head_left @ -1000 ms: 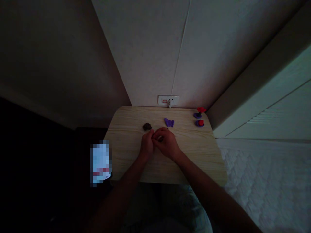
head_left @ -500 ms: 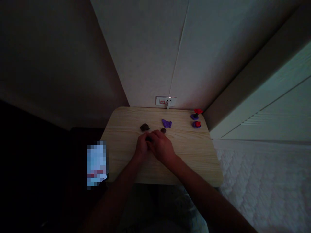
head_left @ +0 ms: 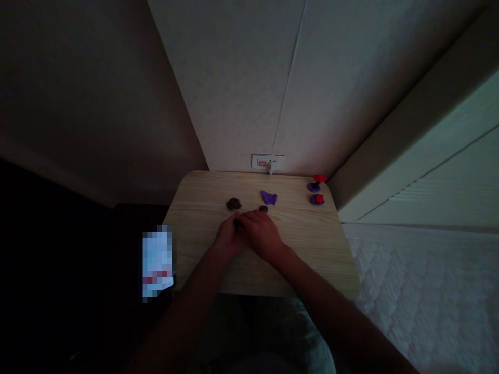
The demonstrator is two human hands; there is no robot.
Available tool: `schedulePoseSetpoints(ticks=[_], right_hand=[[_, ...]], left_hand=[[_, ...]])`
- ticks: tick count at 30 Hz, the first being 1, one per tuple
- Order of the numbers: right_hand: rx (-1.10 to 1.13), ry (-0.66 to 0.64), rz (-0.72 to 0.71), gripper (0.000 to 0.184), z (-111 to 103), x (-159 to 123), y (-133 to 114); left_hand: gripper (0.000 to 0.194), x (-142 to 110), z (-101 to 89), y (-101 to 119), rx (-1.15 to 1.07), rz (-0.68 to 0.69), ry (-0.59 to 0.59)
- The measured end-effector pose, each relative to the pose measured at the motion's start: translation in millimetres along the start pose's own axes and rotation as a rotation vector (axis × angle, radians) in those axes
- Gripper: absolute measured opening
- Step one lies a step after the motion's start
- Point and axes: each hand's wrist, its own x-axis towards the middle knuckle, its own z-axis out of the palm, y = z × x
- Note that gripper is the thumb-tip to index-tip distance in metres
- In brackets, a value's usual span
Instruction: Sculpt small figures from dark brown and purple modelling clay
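My left hand [head_left: 229, 235] and my right hand [head_left: 260, 232] are pressed together above the front middle of the wooden table. The right palm lies over the left, fingers close together. A dark patch shows in the gap between them, but whatever they hold is hidden. Just beyond my fingers lie a larger brown lump of what looks like modelling clay [head_left: 233, 203] and a small brown ball [head_left: 263, 209]. Behind the ball is a flattened, ragged purple piece [head_left: 268, 197].
At the table's [head_left: 312, 249] back right corner stand a red-topped shape on a purple base [head_left: 318, 179] and a red lump on a purple piece [head_left: 318, 199]. A wall socket [head_left: 267, 162] holds a plug. A lit, blurred screen [head_left: 157, 262] is at the left edge; quilted bedding [head_left: 421, 285] lies right.
My right hand has shifted and flattened over the left, covering more of the gap between them. The pieces on the table stay put; the view has moved slightly.
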Motion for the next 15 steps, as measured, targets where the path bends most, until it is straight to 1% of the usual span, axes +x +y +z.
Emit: schedulePoseSetpoints(ticks=[3, 7, 11, 15], right_hand=[[-0.03, -0.021, 0.007, 0.026, 0.1, 3.7, 2.5], [-0.058, -0.026, 0.013, 0.023, -3.3, 7.1, 2.1], [-0.063, -0.013, 0.017, 0.023, -5.9, 9.5, 1.4], [0.019, 0.009, 0.019, 0.025, -5.3, 7.2, 1.9]], left_hand=[[0.037, -3.9, 4.1, 1.8, -0.002, -0.044, 0.009], [0.042, -4.8, 5.7, 3.1, 0.008, -0.064, 0.007], [0.036, -3.4, 8.7, 1.4, 0.023, -0.037, -0.007], [0.03, 0.5, 8.3, 1.2, 0.061, 0.041, -0.002]])
